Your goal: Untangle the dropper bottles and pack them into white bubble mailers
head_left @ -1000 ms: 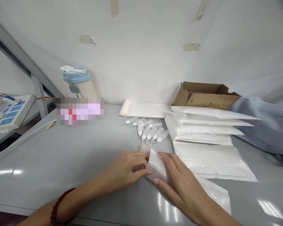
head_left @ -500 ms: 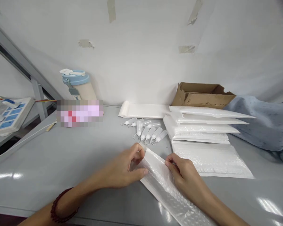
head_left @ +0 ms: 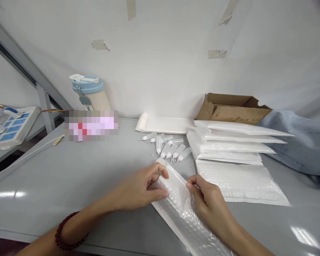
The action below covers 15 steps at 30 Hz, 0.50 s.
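Note:
A white bubble mailer [head_left: 184, 209] lies slanted across the front of the table, its narrow end pointing away from me. My right hand [head_left: 209, 199] pinches its right edge near the far end between thumb and forefinger. At the left of that end is my left hand [head_left: 141, 186], fingers curled over the mailer with the thumb resting on it, a gap between thumb and forefinger. A small translucent flap [head_left: 162, 162] shows beyond the left fingers. Several small clear squeeze bottles [head_left: 172, 151] with white caps lie just past the mailer.
Stacked white bubble mailers [head_left: 232, 145] stand at right, before an open cardboard box [head_left: 237, 113]. Another flat white mailer [head_left: 168, 124] lies by the wall. At left are a blue-lidded tumbler [head_left: 92, 94] and a blurred pink item [head_left: 93, 126]. Blue fabric [head_left: 301, 138] is far right.
The left forefinger has shifted slightly right onto the mailer's end, and the mailer's far end has swung a little left. The right hand keeps its pinch. The view has shifted slightly.

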### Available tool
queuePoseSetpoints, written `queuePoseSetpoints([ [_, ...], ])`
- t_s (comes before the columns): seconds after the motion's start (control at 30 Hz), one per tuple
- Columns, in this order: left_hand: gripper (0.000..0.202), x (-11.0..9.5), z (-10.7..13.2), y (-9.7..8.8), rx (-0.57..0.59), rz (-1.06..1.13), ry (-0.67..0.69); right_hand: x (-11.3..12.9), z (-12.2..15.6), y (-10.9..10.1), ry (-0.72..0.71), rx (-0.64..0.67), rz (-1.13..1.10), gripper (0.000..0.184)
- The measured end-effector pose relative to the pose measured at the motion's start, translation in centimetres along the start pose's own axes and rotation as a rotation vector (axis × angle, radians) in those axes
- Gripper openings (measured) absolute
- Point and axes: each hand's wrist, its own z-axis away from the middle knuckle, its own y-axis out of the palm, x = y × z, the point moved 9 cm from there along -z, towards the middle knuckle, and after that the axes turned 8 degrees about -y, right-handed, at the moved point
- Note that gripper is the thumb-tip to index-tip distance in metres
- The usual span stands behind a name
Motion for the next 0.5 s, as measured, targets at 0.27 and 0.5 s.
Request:
queuePoseSetpoints([
  [0.27,0.024,-0.2,-0.3,-0.4,-0.067,0.110,0.030,0.0,0.0,0.5,0.035,0.050,-0.055,0.019],
  [0.5,0.035,-0.2,0.0,0.5,0.014,-0.186,0.029,0.1,0.5,1.5,0.041,0.120,-0.123,0.022],
])
